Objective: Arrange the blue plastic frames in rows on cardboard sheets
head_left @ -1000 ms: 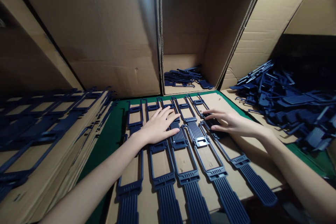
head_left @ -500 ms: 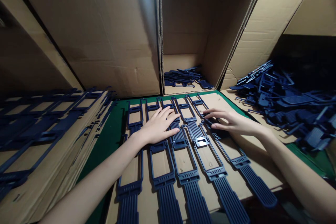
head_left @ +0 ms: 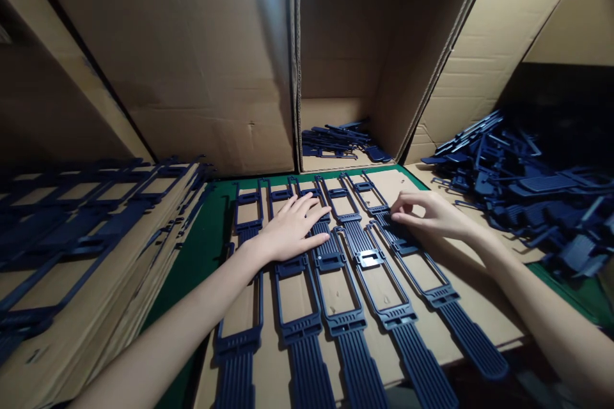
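Dark blue plastic frames (head_left: 344, 316), each with a ribbed tongue, lie in two rows on a cardboard sheet (head_left: 460, 268). My left hand (head_left: 295, 230) rests flat over the frames left of the middle, palm down, fingers spread. At the rightmost column, my right hand (head_left: 426, 214) has thumb and fingers pinched together, their tips at the right edge of an upper frame's ribbed part (head_left: 387, 222). Whether anything sits between those fingertips is hidden. A lower frame (head_left: 425, 271) in that column lies just below the right hand.
On the left stands a stack of cardboard sheets (head_left: 158, 268) layered with similar frames. A heap of loose blue parts (head_left: 527, 192) lies at the right. More parts (head_left: 336, 139) lie inside an open cardboard box (head_left: 355, 32) at the back. Green surface (head_left: 196, 236) shows beneath.
My right hand has moved a little right, off the rightmost column's middle, and its spread fingers have closed into a pinch. My left hand has stayed in place.
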The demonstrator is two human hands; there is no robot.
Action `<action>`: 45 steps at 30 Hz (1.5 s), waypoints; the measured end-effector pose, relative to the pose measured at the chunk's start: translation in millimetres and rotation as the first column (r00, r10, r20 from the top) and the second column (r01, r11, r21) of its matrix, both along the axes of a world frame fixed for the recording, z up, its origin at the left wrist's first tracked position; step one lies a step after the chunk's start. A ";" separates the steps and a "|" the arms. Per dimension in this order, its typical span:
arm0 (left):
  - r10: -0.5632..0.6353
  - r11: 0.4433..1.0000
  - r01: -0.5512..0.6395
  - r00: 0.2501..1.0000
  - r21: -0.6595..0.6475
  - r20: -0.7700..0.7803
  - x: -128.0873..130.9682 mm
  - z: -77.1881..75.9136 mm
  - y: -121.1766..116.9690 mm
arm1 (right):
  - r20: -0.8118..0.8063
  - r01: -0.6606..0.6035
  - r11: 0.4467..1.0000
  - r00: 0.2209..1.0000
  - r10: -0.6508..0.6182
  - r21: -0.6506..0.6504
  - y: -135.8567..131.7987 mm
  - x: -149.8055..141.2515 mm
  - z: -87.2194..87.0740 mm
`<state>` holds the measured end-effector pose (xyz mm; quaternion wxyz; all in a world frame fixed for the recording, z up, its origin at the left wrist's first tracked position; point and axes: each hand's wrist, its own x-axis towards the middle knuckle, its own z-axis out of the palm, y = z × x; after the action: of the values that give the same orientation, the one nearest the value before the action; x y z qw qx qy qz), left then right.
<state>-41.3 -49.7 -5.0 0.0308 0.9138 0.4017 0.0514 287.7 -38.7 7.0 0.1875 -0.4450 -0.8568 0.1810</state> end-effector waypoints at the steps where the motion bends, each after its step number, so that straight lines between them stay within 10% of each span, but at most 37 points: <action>1: 0.000 1.000 0.000 1.000 0.001 0.001 0.0 -0.1 0.0 | -0.004 -0.042 0.999 0.999 0.042 -0.011 -1.8 -3.4 0.7; 40: 0.001 1.000 -0.001 1.000 -0.002 0.004 0.9 2.1 -0.7 | 0.045 -0.137 0.989 0.989 0.140 -0.055 -2.0 -6.7 -3.0; 45: 0.002 1.000 -0.002 1.000 -0.004 0.006 0.9 1.7 -0.6 | -0.043 0.130 0.990 0.991 -0.127 0.062 4.2 -2.6 -5.9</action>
<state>-40.4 -50.3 -3.3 0.0339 0.9131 0.4028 0.0534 285.1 -34.4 1.0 0.2299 -0.4895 -0.8278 0.1495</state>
